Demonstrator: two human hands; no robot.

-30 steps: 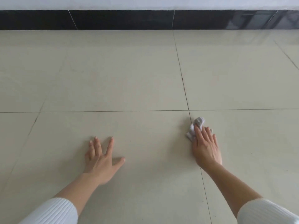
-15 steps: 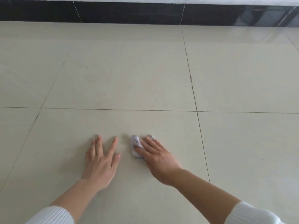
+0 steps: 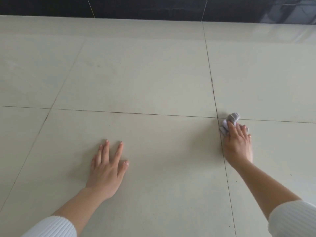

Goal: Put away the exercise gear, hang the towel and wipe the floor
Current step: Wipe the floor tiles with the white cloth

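My right hand (image 3: 237, 142) presses a small crumpled grey-white cloth (image 3: 230, 121) flat against the beige tiled floor (image 3: 145, 74), right beside a crossing of grout lines. The cloth sticks out beyond my fingertips; part of it is hidden under the palm. My left hand (image 3: 107, 166) lies flat on the floor to the left, fingers spread, holding nothing. Both forearms are bare with white ribbed sleeves pushed up. No exercise gear or towel shows in the head view.
A black skirting band (image 3: 153, 7) runs along the wall at the far edge of the floor. Grout lines divide the large tiles. A few tiny dark specks dot the tile between my hands.
My right hand has swept the cloth from beside my left hand back out to the right, to the grout crossing. My left hand stays planted on the tile.
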